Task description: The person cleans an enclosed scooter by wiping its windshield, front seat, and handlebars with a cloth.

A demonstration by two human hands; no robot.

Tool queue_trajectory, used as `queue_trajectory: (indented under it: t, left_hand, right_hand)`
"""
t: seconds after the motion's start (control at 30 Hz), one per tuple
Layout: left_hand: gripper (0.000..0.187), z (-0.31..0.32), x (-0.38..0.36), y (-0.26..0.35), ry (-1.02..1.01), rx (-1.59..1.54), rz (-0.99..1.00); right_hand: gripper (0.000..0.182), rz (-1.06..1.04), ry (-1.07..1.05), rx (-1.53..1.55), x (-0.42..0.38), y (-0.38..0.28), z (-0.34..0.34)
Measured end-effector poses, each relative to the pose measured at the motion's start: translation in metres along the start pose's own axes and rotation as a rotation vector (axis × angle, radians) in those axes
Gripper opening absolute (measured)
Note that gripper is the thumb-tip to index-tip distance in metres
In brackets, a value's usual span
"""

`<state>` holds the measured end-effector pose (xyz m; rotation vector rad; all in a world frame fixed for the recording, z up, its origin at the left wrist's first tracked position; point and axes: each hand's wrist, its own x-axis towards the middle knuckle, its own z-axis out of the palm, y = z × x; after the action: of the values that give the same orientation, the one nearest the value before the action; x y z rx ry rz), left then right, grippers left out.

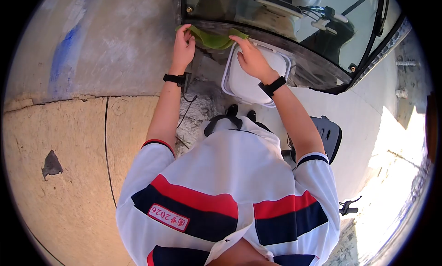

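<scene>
A green cloth (212,39) is stretched between my two hands, along the lower edge of a dark-framed glass panel (294,24). My left hand (183,47) pinches the cloth's left end, its fingers curled. The fingers of my right hand (251,59) are on the cloth's right end, with the thumb below. Beneath my right hand is a white bin with a pale lid (258,84). Black straps with small devices are on both wrists.
A tan wall (69,155) with a black cable is on the left. Right of my right arm stands a dark grey plastic object (328,137). A handlebar grip (350,208) shows at the lower right. Reflections cover the glass.
</scene>
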<state>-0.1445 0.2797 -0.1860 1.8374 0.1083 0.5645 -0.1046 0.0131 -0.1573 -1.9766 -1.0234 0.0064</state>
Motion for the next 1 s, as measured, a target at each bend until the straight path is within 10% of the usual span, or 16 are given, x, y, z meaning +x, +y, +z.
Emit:
queue_trajectory:
  t: [1.0]
  left_hand:
    - [0.043, 0.183, -0.028, 0.081, -0.739, -0.087, 0.278]
  right_hand:
    - [0.045, 0.087, 0.567, -0.344, -0.11, 0.035, -0.075]
